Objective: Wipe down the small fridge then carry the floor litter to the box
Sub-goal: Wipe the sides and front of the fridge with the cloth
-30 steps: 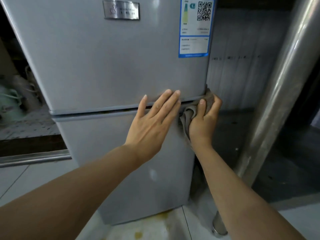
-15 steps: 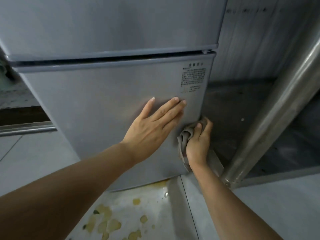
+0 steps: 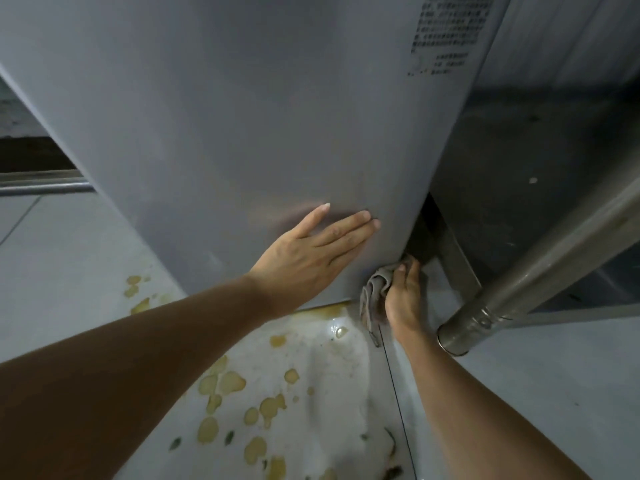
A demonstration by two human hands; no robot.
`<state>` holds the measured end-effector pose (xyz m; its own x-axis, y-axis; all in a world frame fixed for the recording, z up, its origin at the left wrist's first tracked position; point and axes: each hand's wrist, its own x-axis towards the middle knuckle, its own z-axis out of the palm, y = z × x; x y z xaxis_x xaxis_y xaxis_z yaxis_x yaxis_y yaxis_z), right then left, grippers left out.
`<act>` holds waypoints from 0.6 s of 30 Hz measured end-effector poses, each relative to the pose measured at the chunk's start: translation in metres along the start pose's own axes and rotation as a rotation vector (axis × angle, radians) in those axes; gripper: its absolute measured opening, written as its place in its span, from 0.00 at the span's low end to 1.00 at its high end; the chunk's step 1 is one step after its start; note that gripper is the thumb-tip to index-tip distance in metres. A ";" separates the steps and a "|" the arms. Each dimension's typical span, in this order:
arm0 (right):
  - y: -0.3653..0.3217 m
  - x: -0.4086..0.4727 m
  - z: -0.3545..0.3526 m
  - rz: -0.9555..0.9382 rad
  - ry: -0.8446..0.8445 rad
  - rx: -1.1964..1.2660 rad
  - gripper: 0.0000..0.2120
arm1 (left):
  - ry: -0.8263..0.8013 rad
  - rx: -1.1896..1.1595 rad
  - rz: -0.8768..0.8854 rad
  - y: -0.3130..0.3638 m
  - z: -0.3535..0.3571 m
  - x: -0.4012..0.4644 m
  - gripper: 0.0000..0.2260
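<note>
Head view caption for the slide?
Left hand flat on fridge door; right hand wipes its lower corner with cloth.

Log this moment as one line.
wiping | left hand flat on fridge | right hand holds cloth at bottom corner

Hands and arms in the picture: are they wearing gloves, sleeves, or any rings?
No. The left hand and right hand are bare, with no gloves, rings or watch showing. Both forearms are uncovered as far as the picture reaches. The nails look short and unpainted.
</note>
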<state>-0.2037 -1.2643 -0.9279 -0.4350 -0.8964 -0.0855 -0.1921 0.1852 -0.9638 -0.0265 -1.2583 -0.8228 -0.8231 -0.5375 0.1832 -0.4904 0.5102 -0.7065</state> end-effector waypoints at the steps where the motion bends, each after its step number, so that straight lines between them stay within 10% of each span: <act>1: 0.003 0.001 0.000 0.026 -0.010 -0.025 0.18 | -0.018 -0.011 0.006 0.003 0.002 -0.002 0.28; 18: -0.011 -0.010 -0.017 0.202 -0.125 -0.603 0.14 | -0.452 -0.284 0.018 0.022 -0.030 -0.051 0.32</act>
<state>-0.2125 -1.2505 -0.9119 -0.4154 -0.8536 -0.3143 -0.5936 0.5162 -0.6174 -0.0037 -1.1998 -0.8271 -0.6574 -0.7306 -0.1843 -0.5872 0.6501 -0.4822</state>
